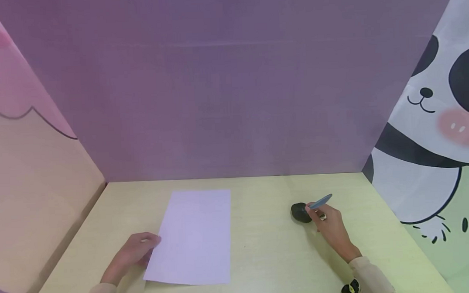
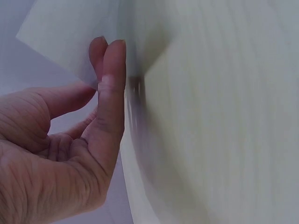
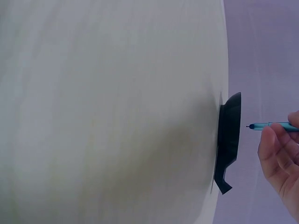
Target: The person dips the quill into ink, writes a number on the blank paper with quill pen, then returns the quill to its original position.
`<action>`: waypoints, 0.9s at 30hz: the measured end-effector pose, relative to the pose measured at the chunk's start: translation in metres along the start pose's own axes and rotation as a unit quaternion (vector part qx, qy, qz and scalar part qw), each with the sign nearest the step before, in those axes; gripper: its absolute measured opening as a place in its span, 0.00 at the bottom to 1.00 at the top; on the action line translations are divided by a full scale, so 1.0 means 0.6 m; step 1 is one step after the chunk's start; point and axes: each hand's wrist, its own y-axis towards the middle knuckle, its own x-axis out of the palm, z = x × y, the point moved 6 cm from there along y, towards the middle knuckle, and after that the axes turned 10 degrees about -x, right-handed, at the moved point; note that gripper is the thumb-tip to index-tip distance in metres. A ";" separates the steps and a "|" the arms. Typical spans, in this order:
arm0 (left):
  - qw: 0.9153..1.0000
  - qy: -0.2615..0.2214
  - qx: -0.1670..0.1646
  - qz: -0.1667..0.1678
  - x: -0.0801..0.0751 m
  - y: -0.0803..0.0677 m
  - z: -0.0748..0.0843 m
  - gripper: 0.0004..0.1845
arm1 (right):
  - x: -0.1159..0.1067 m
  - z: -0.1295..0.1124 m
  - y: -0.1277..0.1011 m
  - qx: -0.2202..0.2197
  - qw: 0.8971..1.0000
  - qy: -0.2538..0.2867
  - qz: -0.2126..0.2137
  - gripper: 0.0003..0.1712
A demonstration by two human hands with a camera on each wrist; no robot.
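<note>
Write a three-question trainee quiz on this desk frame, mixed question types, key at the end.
1. True or false: the right hand holds a blue pen.
2. Multiple choice: the left hand touches A) the black dish, B) the left edge of the white sheet of paper, C) the pen.
3. Fill in: in the right wrist view, the pen tip points at the ____ dish without touching it.

Key:
1. True; its fingers pinch the pen just above the dish.
2. B; the fingertips lie against the paper's edge on the pale wooden table.
3. Black; a small gap shows between tip and dish.
</note>
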 end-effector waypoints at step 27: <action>1.000 0.007 0.025 0.004 0.023 0.004 0.008 0.19 | 0.018 -0.031 0.005 -0.016 0.999 0.050 0.002 0.09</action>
